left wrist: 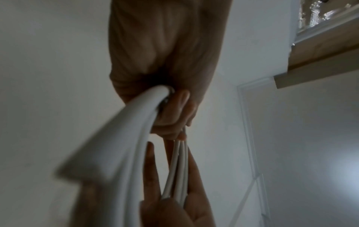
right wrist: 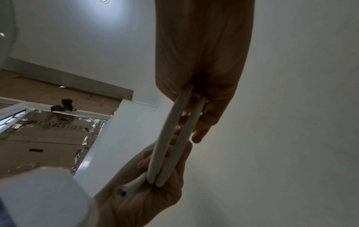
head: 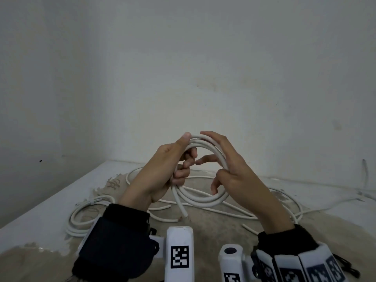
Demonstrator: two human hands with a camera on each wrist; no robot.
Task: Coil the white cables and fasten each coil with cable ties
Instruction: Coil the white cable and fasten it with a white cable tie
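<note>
A white cable coil [head: 203,200] of a few loops is held upright above the table between both hands. My left hand [head: 183,159] grips its left side, fingers curled through the loops and thumb pressed on top. My right hand [head: 223,165] holds the right side, with the strands running between thumb and fingers and the index finger lying along the top arc. The cable's cut end [head: 184,212] hangs below the left hand. In the wrist views the strands [left wrist: 180,165] [right wrist: 174,138] run from one hand to the other. No cable tie is visible.
Another coiled white cable [head: 81,216] lies at the table's front left. Loose white cables [head: 284,200] and short cut pieces [head: 162,208] spread across the worn table top [head: 50,200] under the hands. Walls close the table off behind and on the left.
</note>
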